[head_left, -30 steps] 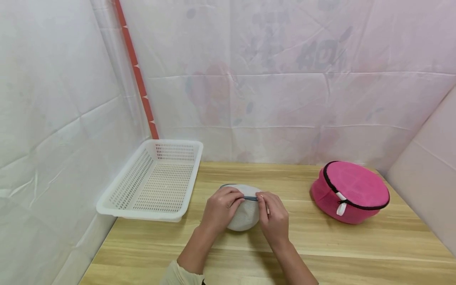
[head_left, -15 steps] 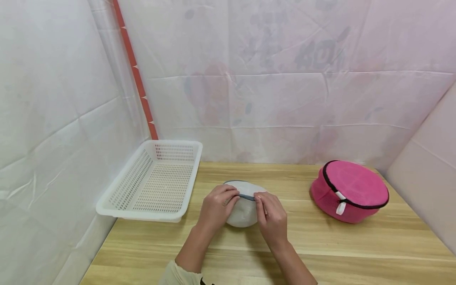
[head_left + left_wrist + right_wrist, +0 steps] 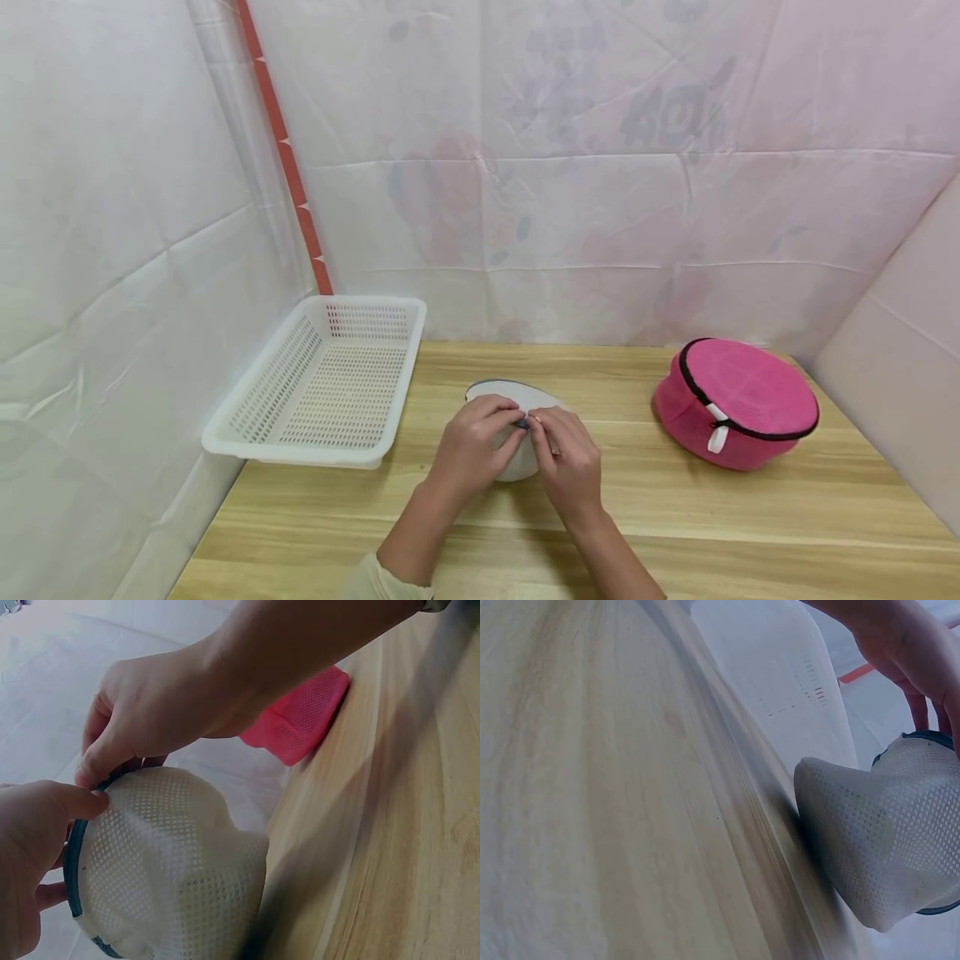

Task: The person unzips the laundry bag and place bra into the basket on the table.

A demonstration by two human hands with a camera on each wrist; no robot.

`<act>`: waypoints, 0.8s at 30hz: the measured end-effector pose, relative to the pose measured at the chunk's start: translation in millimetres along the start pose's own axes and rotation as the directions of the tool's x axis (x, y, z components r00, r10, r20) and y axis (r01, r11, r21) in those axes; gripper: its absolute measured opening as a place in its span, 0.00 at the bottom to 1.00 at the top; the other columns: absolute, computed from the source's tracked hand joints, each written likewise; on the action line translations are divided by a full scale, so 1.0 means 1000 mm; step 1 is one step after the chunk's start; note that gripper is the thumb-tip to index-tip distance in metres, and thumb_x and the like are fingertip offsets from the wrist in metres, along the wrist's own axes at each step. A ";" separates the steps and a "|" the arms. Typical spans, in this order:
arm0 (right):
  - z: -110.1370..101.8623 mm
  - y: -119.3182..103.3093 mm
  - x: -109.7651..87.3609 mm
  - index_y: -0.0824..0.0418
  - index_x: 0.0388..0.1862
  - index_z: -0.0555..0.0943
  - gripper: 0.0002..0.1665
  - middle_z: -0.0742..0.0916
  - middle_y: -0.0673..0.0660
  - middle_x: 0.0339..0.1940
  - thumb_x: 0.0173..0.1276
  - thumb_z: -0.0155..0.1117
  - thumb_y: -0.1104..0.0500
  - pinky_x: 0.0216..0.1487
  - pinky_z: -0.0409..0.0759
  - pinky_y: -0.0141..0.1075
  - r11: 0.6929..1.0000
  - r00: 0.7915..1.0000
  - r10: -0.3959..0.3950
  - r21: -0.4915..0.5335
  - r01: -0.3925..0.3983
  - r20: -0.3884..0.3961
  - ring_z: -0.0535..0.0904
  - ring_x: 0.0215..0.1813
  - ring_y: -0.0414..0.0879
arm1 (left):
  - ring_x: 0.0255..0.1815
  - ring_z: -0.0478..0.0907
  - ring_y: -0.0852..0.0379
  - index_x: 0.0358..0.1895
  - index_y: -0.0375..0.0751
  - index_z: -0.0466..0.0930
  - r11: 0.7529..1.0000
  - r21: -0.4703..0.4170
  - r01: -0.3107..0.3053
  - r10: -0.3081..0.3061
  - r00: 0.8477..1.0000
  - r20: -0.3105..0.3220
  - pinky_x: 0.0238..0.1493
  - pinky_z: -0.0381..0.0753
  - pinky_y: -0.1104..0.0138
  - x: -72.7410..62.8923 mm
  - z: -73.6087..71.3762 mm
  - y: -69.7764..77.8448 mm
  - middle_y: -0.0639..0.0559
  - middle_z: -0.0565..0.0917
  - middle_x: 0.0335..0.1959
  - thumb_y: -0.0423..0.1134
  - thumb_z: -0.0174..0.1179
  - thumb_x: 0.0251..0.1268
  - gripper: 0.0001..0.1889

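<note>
Your left hand [image 3: 471,446] slides rightward now, closing on your right hand [image 3: 570,458], and the gap between your fingertips all but vanishes. Half a second ago a good stretch of blue edging ran bare between them; now just a scrap of that dark blue trim [image 3: 522,422] peeps out. Both hands are clamped on the rounded, off-white mesh bag [image 3: 522,468]: your left thumb and fingers pinch the trim on one side, your right thumb and fingers pinch it just beside. Your right hand barely shifts, its tips creeping a touch left.

The bag sits in front of you near the middle of the wood-grain desk [image 3: 750,537], between your two hands, its trimmed edge uppermost; whether its underside touches the desk, you can't tell from here. The left wrist view shows the trim curving down along the bag's edge, and the right wrist view catches the mesh wall buckled into a fold.

Around you, everything holds its place: the white rectangular plastic basket [image 3: 311,452] well apart on your left, and the round pink mesh bag with black trim [image 3: 753,387] on your right, its white tab [image 3: 717,439] hanging from the front.
</note>
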State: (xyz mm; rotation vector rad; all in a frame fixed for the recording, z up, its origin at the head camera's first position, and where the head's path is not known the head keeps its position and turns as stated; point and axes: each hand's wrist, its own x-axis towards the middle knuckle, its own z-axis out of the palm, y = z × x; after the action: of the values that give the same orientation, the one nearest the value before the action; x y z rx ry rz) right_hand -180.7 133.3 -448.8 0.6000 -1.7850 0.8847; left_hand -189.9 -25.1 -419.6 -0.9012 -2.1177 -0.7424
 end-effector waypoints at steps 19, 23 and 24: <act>0.001 -0.002 0.001 0.65 0.35 0.88 0.04 0.89 0.57 0.36 0.61 0.70 0.66 0.54 0.78 0.27 0.999 1.000 0.004 0.048 -0.006 0.026 0.84 0.40 0.52 | 0.41 0.82 0.58 0.35 0.44 0.90 0.999 0.051 0.013 -0.013 1.000 0.010 0.48 0.82 0.68 -0.001 0.001 0.001 0.55 0.85 0.37 0.36 0.71 0.58 0.03; 0.001 -0.002 0.001 0.65 0.35 0.88 0.05 0.89 0.57 0.37 0.60 0.70 0.67 0.54 0.78 0.27 0.999 0.999 0.021 0.044 -0.023 0.039 0.84 0.41 0.52 | 0.42 0.81 0.58 0.35 0.44 0.90 0.999 0.049 0.021 -0.021 1.000 0.015 0.48 0.82 0.69 -0.002 0.001 0.001 0.55 0.85 0.37 0.36 0.71 0.58 0.03; 0.001 -0.002 0.001 0.65 0.35 0.88 0.05 0.89 0.57 0.37 0.59 0.71 0.67 0.54 0.78 0.26 0.999 0.999 0.024 0.044 -0.026 0.043 0.84 0.41 0.52 | 0.42 0.81 0.58 0.35 0.44 0.90 0.999 0.048 0.021 -0.021 1.000 0.016 0.48 0.82 0.69 -0.002 0.000 0.001 0.55 0.85 0.37 0.36 0.71 0.58 0.03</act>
State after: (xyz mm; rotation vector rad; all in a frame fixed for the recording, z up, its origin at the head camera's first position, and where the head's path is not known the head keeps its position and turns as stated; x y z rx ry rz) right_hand -180.3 131.5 -447.9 0.6305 -1.8181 0.9372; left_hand -188.8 -25.0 -421.0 -0.8632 -2.1530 -0.6941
